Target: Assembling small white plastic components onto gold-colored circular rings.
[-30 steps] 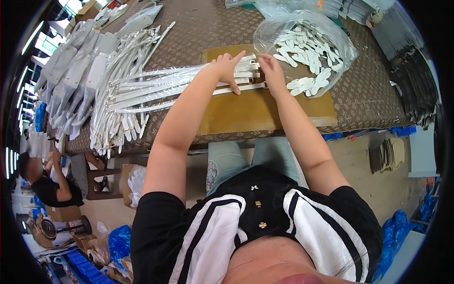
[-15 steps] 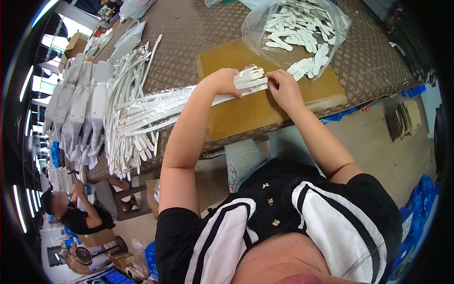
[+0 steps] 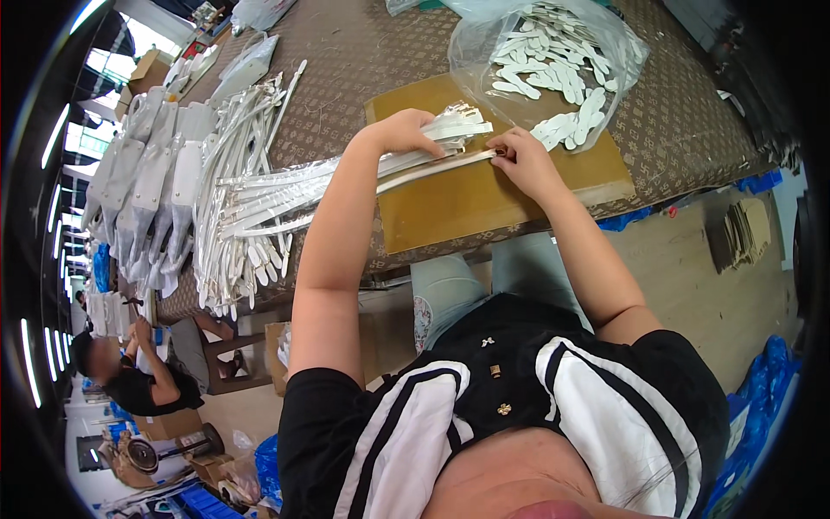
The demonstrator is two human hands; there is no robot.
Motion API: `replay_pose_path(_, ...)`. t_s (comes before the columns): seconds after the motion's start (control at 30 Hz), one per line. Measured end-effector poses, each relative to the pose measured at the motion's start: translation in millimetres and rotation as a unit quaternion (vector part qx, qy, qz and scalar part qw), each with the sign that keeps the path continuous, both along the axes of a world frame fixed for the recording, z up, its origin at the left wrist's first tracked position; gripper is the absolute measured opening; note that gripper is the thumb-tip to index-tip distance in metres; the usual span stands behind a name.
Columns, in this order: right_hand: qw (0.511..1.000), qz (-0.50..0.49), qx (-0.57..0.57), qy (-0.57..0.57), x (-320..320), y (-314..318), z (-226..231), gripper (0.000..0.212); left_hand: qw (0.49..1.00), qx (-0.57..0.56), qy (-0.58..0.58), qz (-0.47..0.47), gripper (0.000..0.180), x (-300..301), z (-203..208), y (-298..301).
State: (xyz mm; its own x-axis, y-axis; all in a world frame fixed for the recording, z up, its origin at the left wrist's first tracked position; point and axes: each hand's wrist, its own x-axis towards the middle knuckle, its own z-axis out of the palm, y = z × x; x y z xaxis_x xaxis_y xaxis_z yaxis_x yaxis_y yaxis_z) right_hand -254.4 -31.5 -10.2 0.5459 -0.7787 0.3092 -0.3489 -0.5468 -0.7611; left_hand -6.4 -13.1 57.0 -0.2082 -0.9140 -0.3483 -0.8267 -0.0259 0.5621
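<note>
My left hand (image 3: 405, 135) is closed round a bundle of long white straps (image 3: 460, 126), some wrapped in clear film, near their right-hand ends. With my right hand (image 3: 526, 166) I pinch the end of one white strap (image 3: 432, 170), which lies apart from the bundle on the near side. Beneath both hands is a brown board (image 3: 450, 212) on the patterned cloth of the table. The straps run leftward past my left forearm to a heap of more straps (image 3: 246, 186). Just beyond my right hand, small white rounded pieces (image 3: 571, 125) spill out of a clear plastic bag (image 3: 471, 48).
White bag-like pieces in film (image 3: 151, 164) are stacked at the table's left. The brown patterned tablecloth (image 3: 346, 69) stretches to the far side. On the left a co-worker (image 3: 143, 381) sits with hands raised at the table. Blue plastic bags (image 3: 765, 406) lie at the right.
My right hand has drawn one strap end slightly toward me, away from the bundle. My left hand has shifted a little away from me with the bundle, whose ends have fanned out.
</note>
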Motion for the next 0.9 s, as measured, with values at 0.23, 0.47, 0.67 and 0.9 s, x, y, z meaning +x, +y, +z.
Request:
replay_pose_path(0.23, 0.995, -0.028, 0.035, -0.086, 26, -7, -9, 0.02, 0.994, 0.035, 0.098, 0.025, 0.04, -11, 3, -24)
replay_pose_path(0.47, 0.981, -0.043, 0.117, -0.146, 24, -5, -5, 0.016, 0.987, 0.063, 0.151, 0.011, 0.04, -17, -1, -38)
replay_pose_path(0.67, 0.991, -0.055, 0.037, -0.119, 22, -4, -9, 0.014, 0.991, 0.074, 0.108, 0.003, 0.041, -27, 7, -32)
replay_pose_path(0.9, 0.979, -0.11, 0.035, -0.166, 22, -11, -10, 0.011, 0.997, 0.062, 0.051, 0.014, 0.054, -25, 5, -34)
